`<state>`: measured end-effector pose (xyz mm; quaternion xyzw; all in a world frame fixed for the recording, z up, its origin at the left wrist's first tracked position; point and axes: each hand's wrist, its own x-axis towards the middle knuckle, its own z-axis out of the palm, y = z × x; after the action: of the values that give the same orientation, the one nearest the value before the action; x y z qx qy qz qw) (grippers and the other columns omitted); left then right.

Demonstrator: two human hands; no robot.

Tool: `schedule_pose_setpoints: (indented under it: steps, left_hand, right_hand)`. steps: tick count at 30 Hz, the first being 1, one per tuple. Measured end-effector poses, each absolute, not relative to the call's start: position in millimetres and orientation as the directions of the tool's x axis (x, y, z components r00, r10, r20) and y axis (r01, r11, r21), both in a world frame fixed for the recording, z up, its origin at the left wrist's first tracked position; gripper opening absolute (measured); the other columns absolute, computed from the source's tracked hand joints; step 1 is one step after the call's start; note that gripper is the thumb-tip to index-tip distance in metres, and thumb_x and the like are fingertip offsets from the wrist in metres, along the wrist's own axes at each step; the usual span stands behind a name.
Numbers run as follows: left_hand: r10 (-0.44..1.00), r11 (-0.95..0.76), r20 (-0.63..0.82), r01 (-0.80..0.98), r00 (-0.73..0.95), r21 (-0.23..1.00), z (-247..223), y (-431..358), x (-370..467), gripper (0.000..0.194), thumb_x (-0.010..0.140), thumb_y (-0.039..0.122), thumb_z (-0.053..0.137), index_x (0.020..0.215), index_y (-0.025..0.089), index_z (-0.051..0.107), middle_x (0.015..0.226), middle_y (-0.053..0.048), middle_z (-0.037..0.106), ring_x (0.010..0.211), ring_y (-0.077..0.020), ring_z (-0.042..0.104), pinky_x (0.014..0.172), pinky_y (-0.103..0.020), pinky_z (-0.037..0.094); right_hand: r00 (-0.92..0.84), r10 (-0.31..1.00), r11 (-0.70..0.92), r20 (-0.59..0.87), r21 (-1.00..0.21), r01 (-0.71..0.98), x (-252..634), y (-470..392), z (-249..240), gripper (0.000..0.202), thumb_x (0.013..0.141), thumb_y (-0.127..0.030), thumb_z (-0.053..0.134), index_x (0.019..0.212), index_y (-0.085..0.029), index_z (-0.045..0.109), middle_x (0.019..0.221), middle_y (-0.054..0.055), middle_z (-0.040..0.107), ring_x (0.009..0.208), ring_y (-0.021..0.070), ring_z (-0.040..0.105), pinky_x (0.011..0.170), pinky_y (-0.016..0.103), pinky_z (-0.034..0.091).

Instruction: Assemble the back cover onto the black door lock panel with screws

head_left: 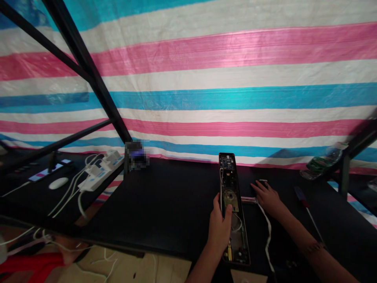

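A long, narrow electronic door lock [234, 226] lies on the black table, its inside showing a circuit board, wires and a round metal part. My left hand [219, 224] grips its left edge, with the thumb over the inside. To the right of the lock, my right hand [269, 200] rests low on the table with its fingers stretched out. The fingertips are at a small dark piece [262, 182], partly hidden by them. A white cable [268, 232] runs from under that hand toward the front edge. Beside my right forearm lies a screwdriver [302, 198].
A plastic bottle [322, 163] leans at the back right near a black frame post. On the left table are a white power strip [101, 175] with plugs, a white mouse [58, 183] and a phone [48, 171]. Striped sheeting [206, 98] hangs behind. Another person's foot shows lower left.
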<state>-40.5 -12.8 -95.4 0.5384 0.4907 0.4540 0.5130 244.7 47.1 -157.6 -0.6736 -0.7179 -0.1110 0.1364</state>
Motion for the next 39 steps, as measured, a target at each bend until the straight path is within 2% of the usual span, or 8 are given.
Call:
schedule_pose_setpoints:
  steps: [3, 9, 17, 22, 27, 31, 34, 39]
  left_hand:
    - [0.995, 0.015, -0.021, 0.062, 0.101, 0.998, -96, -12, -41, 0.058, 0.098, 0.049, 0.051, 0.146, 0.017, 0.044, 0.136, -0.015, 0.067, 0.126, -0.0262, 0.064, 0.108, -0.038, 0.044]
    - [0.994, 0.02, -0.026, 0.056, 0.106, 0.998, -97, -12, -41, 0.06, 0.098, 0.051, 0.051, 0.147, 0.017, 0.043, 0.135, -0.015, 0.068, 0.124, -0.0262, 0.065, 0.107, -0.038, 0.045]
    - [0.995, 0.02, -0.026, 0.052, 0.101, 0.998, -96, -13, -40, 0.061, 0.097, 0.052, 0.052, 0.147, 0.017, 0.044, 0.133, -0.015, 0.069, 0.123, -0.0272, 0.065, 0.106, -0.038, 0.046]
    - [0.993, 0.036, -0.042, 0.06, 0.106, 0.998, -99, -12, -40, 0.061, 0.098, 0.052, 0.05, 0.147, 0.018, 0.043, 0.131, -0.015, 0.07, 0.121, -0.0269, 0.066, 0.105, -0.039, 0.046]
    - [0.993, 0.063, -0.069, 0.065, 0.092, 0.996, -99, -11, -41, 0.064, 0.096, 0.056, 0.052, 0.147, 0.017, 0.043, 0.124, -0.014, 0.073, 0.113, -0.0267, 0.069, 0.099, -0.036, 0.049]
    - [0.992, 0.059, -0.068, 0.089, 0.102, 0.994, -98, -11, -41, 0.063, 0.098, 0.056, 0.048, 0.147, 0.017, 0.041, 0.119, -0.014, 0.074, 0.103, -0.0257, 0.072, 0.091, -0.036, 0.052]
    - [0.993, 0.043, -0.052, 0.087, 0.107, 0.995, -97, -10, -41, 0.061, 0.098, 0.055, 0.048, 0.145, 0.017, 0.042, 0.121, -0.014, 0.073, 0.105, -0.026, 0.071, 0.092, -0.036, 0.052]
    - [0.991, 0.061, -0.071, 0.089, 0.111, 0.994, -94, -9, -41, 0.06, 0.097, 0.056, 0.047, 0.144, 0.017, 0.043, 0.118, -0.014, 0.075, 0.102, -0.0269, 0.073, 0.091, -0.039, 0.053]
  right_hand:
    - [-0.038, 0.965, 0.027, 0.259, 0.043, 0.999, 239, 52, -154, 0.048, 0.09, -0.01, 0.049, 0.133, -0.021, 0.067, 0.142, 0.016, 0.062, 0.128, 0.0387, 0.06, 0.096, 0.056, 0.055]
    - [-0.154, 0.932, 0.139, 0.327, 0.069, 0.988, 248, 40, -149, 0.044, 0.087, -0.003, 0.049, 0.122, -0.015, 0.073, 0.128, 0.019, 0.07, 0.117, 0.0298, 0.067, 0.1, 0.043, 0.054]
    - [-0.251, 0.917, 0.204, 0.31, 0.177, 0.963, 258, 20, -131, 0.044, 0.081, -0.002, 0.053, 0.115, -0.02, 0.073, 0.126, 0.015, 0.07, 0.113, 0.0333, 0.066, 0.094, 0.045, 0.055]
    - [-0.219, 0.819, 0.288, 0.53, -0.051, 0.956, 267, 25, -103, 0.037, 0.09, -0.013, 0.046, 0.12, -0.021, 0.066, 0.128, 0.016, 0.067, 0.114, 0.0294, 0.067, 0.098, 0.045, 0.056]
    - [0.041, 0.617, 0.329, 0.786, -0.305, 0.894, 229, 37, -66, 0.018, 0.099, -0.03, 0.052, 0.109, -0.021, 0.064, 0.119, 0.015, 0.071, 0.106, 0.0252, 0.072, 0.096, 0.041, 0.058]
    - [0.094, 0.655, 0.392, 0.749, -0.444, 0.806, 187, 51, -44, 0.031, 0.102, -0.033, 0.048, 0.126, -0.017, 0.061, 0.111, 0.015, 0.076, 0.101, 0.0253, 0.075, 0.093, 0.04, 0.059]
    - [0.069, 0.708, 0.462, 0.702, -0.535, 0.707, 167, 63, -41, 0.029, 0.1, -0.035, 0.052, 0.118, -0.017, 0.065, 0.106, 0.014, 0.077, 0.094, 0.0252, 0.076, 0.088, 0.04, 0.06]
    - [0.212, 0.814, 0.424, 0.541, -0.802, 0.42, 149, 88, -52, 0.035, 0.094, -0.048, 0.061, 0.11, -0.017, 0.064, 0.087, 0.011, 0.077, 0.075, 0.0236, 0.076, 0.072, 0.036, 0.061]
